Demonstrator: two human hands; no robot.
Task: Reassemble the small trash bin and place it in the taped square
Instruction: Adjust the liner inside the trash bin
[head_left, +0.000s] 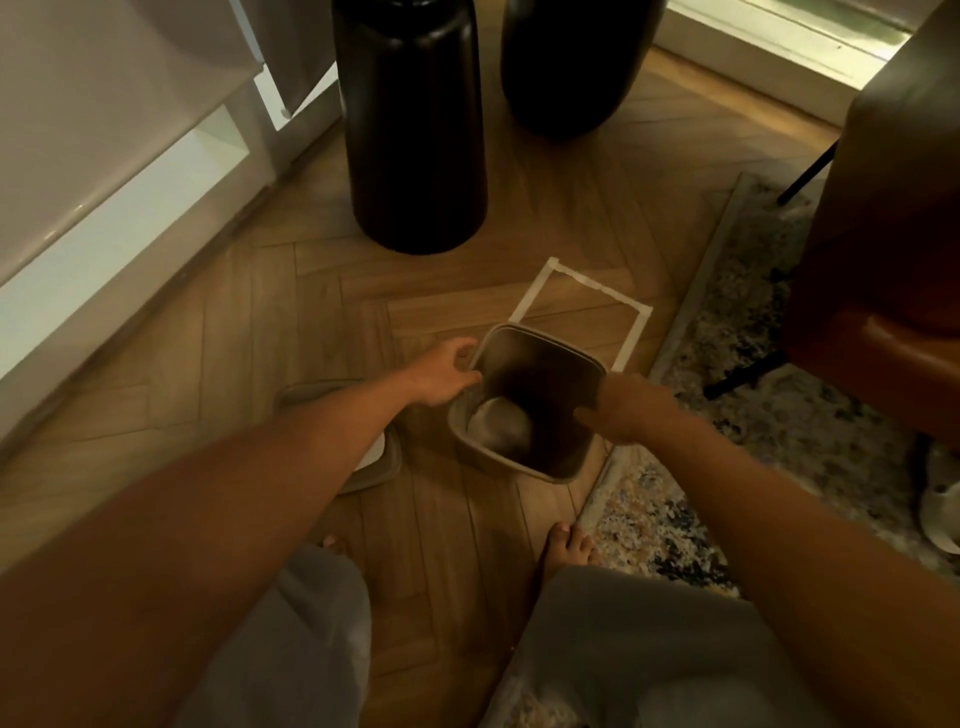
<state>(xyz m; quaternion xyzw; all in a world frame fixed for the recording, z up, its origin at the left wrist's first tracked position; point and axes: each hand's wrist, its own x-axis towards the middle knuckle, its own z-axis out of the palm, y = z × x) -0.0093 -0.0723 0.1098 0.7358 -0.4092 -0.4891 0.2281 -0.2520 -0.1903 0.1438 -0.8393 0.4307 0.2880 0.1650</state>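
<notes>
A small grey trash bin (540, 470) stands open-topped on the wood floor, its far rim overlapping the near edge of the taped square (530, 296). My left hand (441, 376) grips the bin's left rim. On the opposite rim, my right hand (626, 410) holds on with its thumb inside the bin. A pale rounded shape lies at the bottom inside. The bin's flat lid (371, 462) lies on the floor to the left, partly hidden under my left forearm.
Two tall black vases (415, 130) (576, 62) stand beyond the square. A patterned rug (769, 395) and a brown chair (883, 234) lie to the right, white furniture (104, 208) to the left. My bare feet (569, 545) are just before the bin.
</notes>
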